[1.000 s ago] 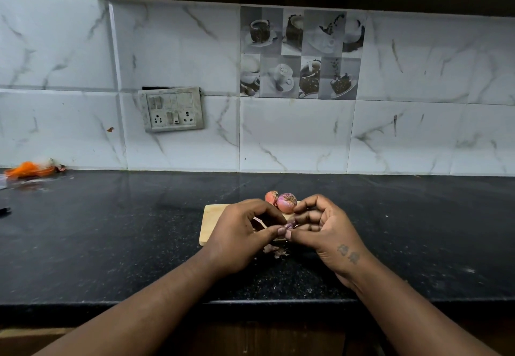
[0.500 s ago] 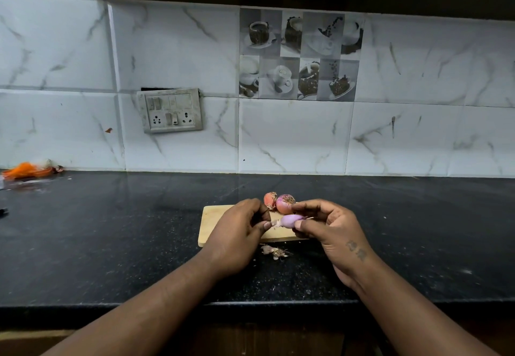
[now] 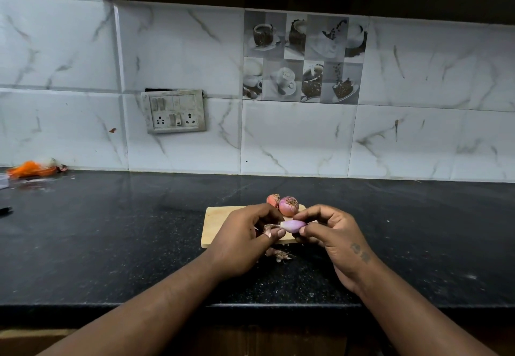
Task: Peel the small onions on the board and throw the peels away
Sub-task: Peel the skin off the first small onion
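Whereas a second ago both hands closed over it, the onion (image 3: 294, 226) now shows bare at lower centre above the board (image 3: 217, 224), the right hand (image 3: 334, 234) gripping it and the left hand (image 3: 242, 233) fingers (image 3: 277, 233) pinching the freed peel (image 3: 268, 229); two unpeeled onions (image 3: 288, 205) remain.

Pale wooden cutting board (image 3: 217, 224): right part hidden under left hand (image 3: 242, 241) and right hand (image 3: 334, 238).
Peeled purple onion (image 3: 294, 225): both ends covered by those hands.
Small orange-red onion (image 3: 273, 200): partly behind round pink onion (image 3: 288, 205).
Orange heap (image 3: 30, 169), far left: blurred.
Black object (image 3: 5, 211): cut by left edge.
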Demonstrator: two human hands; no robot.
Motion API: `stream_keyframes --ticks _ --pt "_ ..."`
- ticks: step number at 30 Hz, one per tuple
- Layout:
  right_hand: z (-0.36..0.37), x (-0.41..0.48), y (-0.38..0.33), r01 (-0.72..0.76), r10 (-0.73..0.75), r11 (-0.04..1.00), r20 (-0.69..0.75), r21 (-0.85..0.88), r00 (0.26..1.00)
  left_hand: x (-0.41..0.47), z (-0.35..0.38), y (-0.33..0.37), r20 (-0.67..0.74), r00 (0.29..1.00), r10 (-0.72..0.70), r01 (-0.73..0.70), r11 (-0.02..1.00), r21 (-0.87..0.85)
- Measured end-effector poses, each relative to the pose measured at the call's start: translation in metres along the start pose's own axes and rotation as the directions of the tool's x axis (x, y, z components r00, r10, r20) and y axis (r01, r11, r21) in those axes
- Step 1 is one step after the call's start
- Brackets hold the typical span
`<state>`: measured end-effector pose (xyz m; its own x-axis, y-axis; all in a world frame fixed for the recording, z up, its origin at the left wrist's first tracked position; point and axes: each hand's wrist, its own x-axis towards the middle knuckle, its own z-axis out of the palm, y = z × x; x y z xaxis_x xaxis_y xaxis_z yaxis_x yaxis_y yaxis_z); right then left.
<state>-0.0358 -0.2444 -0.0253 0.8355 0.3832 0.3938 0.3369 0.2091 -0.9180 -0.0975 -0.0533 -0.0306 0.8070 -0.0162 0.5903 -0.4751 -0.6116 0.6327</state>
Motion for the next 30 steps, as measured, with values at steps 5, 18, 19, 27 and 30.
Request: stream_keyframes --ticks 5,18,19,27,30 --pt "0.002 0.0 0.005 -0.012 0.015 0.998 0.063 -0.058 0.998 -0.002 0.001 0.002 0.0 1.0 0.007 -0.007 1.0 0.025" --pt "0.005 -0.003 0.003 0.03 -0.024 0.997 0.08 -0.076 0.997 0.001 -0.003 0.004 -0.134 0.989 -0.064 0.074 0.995 0.067" --pt "0.004 -0.003 0.003 0.028 -0.023 0.998 0.078 -0.065 0.997 0.002 -0.006 0.0 -0.161 0.984 -0.082 0.096 0.992 0.083" --pt "0.001 0.0 0.007 0.024 -0.022 1.0 0.067 -0.016 0.997 0.002 0.0 -0.004 0.026 1.0 0.002 -0.008 0.977 0.212" --pt "0.0 0.001 0.009 0.036 -0.033 0.998 0.076 -0.043 0.997 0.0 0.002 -0.003 0.105 0.992 0.072 -0.1 0.949 0.298"
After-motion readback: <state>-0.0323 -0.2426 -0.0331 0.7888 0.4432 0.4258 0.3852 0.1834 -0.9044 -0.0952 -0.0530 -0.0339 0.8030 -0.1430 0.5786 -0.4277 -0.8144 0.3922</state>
